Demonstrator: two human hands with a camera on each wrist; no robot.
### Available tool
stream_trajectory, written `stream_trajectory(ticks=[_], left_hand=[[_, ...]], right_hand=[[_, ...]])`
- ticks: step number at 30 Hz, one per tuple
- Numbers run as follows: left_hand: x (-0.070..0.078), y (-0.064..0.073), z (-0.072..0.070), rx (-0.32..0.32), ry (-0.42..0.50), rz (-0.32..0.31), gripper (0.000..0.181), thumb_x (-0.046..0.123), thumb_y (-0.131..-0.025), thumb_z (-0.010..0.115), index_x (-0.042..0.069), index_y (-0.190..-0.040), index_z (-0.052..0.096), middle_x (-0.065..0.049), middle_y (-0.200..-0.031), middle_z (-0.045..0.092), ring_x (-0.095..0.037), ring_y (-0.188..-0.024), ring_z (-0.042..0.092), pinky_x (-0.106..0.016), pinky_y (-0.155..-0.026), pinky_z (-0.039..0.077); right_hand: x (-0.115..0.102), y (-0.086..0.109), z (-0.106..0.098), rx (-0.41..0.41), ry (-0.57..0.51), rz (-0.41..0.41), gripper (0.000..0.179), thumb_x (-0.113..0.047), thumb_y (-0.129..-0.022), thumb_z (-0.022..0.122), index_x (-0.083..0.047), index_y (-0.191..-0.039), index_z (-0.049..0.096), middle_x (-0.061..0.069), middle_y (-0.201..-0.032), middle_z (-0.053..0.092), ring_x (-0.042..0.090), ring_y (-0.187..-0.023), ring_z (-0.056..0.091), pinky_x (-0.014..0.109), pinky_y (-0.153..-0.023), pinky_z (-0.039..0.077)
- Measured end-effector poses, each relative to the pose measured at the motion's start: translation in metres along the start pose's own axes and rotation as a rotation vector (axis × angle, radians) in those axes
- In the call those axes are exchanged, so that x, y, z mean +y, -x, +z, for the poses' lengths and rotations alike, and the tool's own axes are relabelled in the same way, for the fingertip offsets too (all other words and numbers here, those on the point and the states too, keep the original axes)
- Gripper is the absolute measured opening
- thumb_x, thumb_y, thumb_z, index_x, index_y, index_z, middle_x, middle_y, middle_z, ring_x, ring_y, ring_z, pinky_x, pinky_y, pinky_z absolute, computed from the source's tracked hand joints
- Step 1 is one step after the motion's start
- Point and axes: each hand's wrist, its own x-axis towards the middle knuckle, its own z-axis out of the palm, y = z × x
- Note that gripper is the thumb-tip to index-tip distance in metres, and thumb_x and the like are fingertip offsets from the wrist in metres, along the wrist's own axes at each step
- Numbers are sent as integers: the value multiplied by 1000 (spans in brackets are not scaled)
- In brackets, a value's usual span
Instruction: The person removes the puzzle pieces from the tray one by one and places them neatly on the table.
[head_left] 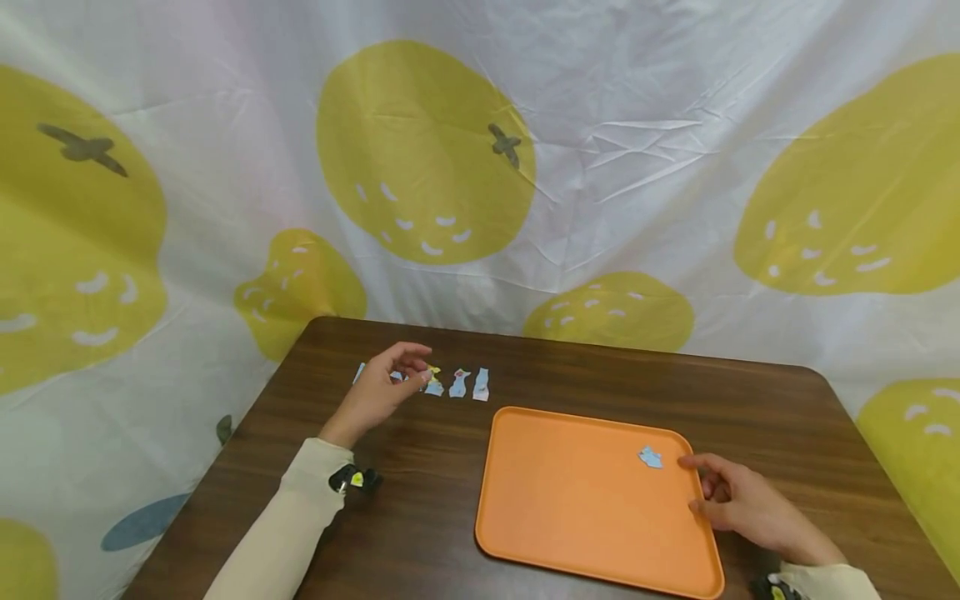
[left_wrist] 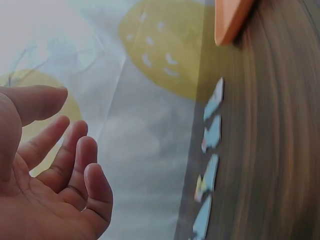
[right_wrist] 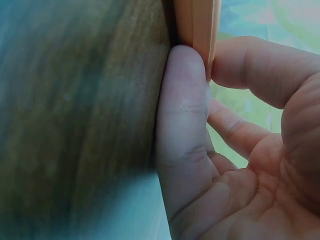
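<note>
My left hand (head_left: 381, 390) hovers over the far left of the table, its fingers loosely bent, holding nothing. Beneath and beside it several light-blue, irregularly cut pieces, like puzzle pieces, lie in a row; one has a yellow patch (head_left: 434, 382), and the row's right end is a narrow piece (head_left: 482, 385). The hand partly hides the left ones. At the right rim of an orange tray (head_left: 585, 500), my right hand (head_left: 746, 504) pinches the edge between thumb (right_wrist: 182, 100) and a finger (right_wrist: 240, 62). One small blue piece (head_left: 650, 457) lies in the tray near that hand.
The dark brown wooden table (head_left: 420, 500) has rounded far corners. Behind it hangs a white curtain (head_left: 600, 200) printed with yellow fruit, close to the table's far edge. Black wrist cameras (head_left: 352, 478) sit over the pale sleeves.
</note>
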Motion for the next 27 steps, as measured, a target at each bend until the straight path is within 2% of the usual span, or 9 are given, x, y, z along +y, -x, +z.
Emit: stream_trajectory(ticks=[6, 14, 20, 27], left_hand=[[11, -3, 20, -37, 8, 19, 31, 16, -100, 73, 11, -131, 68, -14, -115, 70, -20, -99, 63, -28, -83, 51], [30, -9, 55, -116, 76, 68, 31, 15, -98, 75, 11, -129, 69, -11, -112, 72, -22, -98, 64, -35, -86, 53], [42, -14, 85, -199, 62, 94, 30, 20, -100, 74, 14, -129, 69, -7, -112, 72, -16, -99, 66, -29, -81, 52], [53, -20, 118, -302, 97, 114, 30, 20, -102, 72, 13, -131, 68, -6, -113, 70, -13, -99, 65, -35, -88, 55]], right_hand=[[-2, -2, -1, -5, 29, 17, 60, -9, -92, 78, 6, -145, 53, 9, -92, 59, 7, -69, 55, 24, -58, 51], [-1, -3, -3, 0, 65, 58, 62, -9, -90, 79, 4, -145, 54, 9, -92, 59, 8, -69, 55, 25, -59, 51], [0, -3, -2, 12, 69, 48, 61, -8, -90, 79, 3, -145, 55, 8, -92, 59, 8, -68, 55, 25, -58, 49], [1, -2, -2, 17, 59, 50, 60, -9, -91, 79, 3, -145, 54, 8, -92, 59, 8, -68, 54, 24, -58, 49]])
